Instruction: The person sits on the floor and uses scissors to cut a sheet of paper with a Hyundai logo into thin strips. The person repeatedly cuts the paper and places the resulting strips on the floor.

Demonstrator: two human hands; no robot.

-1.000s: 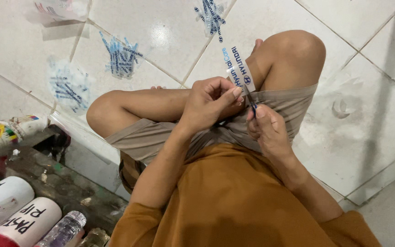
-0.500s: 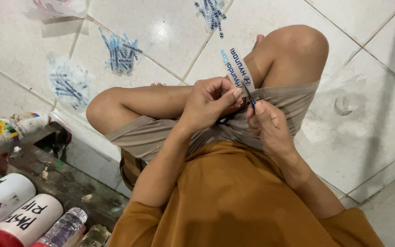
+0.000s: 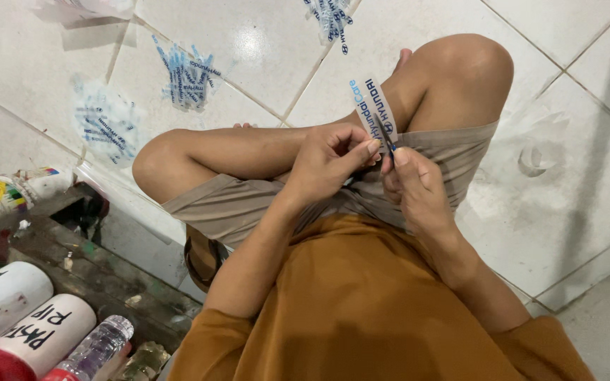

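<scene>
- My left hand (image 3: 333,159): over my lap, thumb and fingertips pinched on the lower end of a narrow white sticker strip (image 3: 374,106).
- My right hand (image 3: 414,187): at 3 o'clock of the left, touching it, fingertips nipped on the same lower end of the strip.
- Sticker strip: printed in blue and dark lettering, standing up from both hands toward 12 o'clock, in front of my raised knee (image 3: 460,70).
- Loose pile of like strips (image 3: 188,74): on the white tiled floor (image 3: 262,42) at 10 o'clock of my hands, well apart.
- Second pile (image 3: 107,123): at 9 o'clock, beside my other knee.
- Third pile (image 3: 332,15): at 12 o'clock, top edge.
- White cylinders (image 3: 33,328) and a clear plastic bottle (image 3: 93,346): at 8 o'clock, bottom-left corner.
</scene>
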